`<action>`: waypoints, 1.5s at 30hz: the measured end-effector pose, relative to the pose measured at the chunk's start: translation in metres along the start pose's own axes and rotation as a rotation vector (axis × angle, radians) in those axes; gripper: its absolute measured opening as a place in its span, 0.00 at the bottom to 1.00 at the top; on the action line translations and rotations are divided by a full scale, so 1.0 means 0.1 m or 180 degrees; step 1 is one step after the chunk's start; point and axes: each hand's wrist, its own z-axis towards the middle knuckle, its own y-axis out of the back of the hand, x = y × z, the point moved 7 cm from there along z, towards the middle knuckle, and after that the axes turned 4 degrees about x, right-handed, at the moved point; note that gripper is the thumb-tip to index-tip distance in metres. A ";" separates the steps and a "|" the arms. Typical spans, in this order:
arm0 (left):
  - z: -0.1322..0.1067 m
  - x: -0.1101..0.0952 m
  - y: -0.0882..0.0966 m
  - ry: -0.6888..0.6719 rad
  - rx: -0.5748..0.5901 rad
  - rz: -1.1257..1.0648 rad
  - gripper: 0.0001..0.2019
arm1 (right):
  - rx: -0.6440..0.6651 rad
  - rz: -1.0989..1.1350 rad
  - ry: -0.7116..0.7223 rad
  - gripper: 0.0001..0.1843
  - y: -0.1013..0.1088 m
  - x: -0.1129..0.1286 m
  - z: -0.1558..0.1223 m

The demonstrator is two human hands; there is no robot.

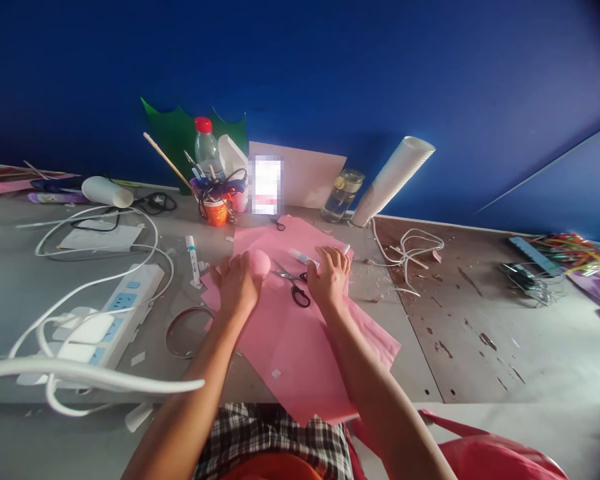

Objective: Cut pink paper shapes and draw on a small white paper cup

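Sheets of pink paper (300, 347) lie spread on the table in front of me. My left hand (237, 283) is closed around a small rounded pink piece (258, 262) just above the sheets. My right hand (329, 273) rests on the paper with its fingers curled over a slim glue stick or pen (303, 257), whose tip pokes out to the left. Black-handled scissors (293, 281) lie on the pink paper between my two hands, blades pointing left.
A white power strip (115, 313) with thick white cables sits at the left, a tape ring (185, 331) beside the paper. Behind stand an orange cup of tools (216, 208), a water bottle (206, 148), a glass jar (341, 195) and stacked paper cups (393, 179). Loose cable (410, 250) lies right.
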 end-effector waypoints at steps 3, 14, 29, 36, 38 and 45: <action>0.02 -0.01 0.01 0.0050 0.0003 -0.0031 0.28 | -0.0074 0.0084 0.0169 0.18 0.03 0.10 -0.02; -0.11 -0.43 0.06 -0.0990 -0.0290 -0.1504 0.24 | 0.0771 0.1733 -0.0221 0.24 0.04 0.30 -0.13; -0.24 -0.60 -0.12 -0.0339 0.0647 -0.3447 0.31 | 0.0933 0.3300 -0.1394 0.28 -0.10 0.15 -0.15; -0.15 -0.57 -0.15 0.0277 0.0963 -0.4391 0.23 | 0.0851 0.3444 -0.1404 0.27 -0.06 0.13 -0.14; -0.13 -0.54 -0.16 0.0397 0.0992 -0.4490 0.23 | 0.0880 0.3485 -0.1404 0.26 -0.07 0.13 -0.14; -0.11 -0.47 -0.17 0.0638 0.0961 -0.4601 0.24 | 0.0951 0.3778 -0.1593 0.25 -0.10 0.06 -0.13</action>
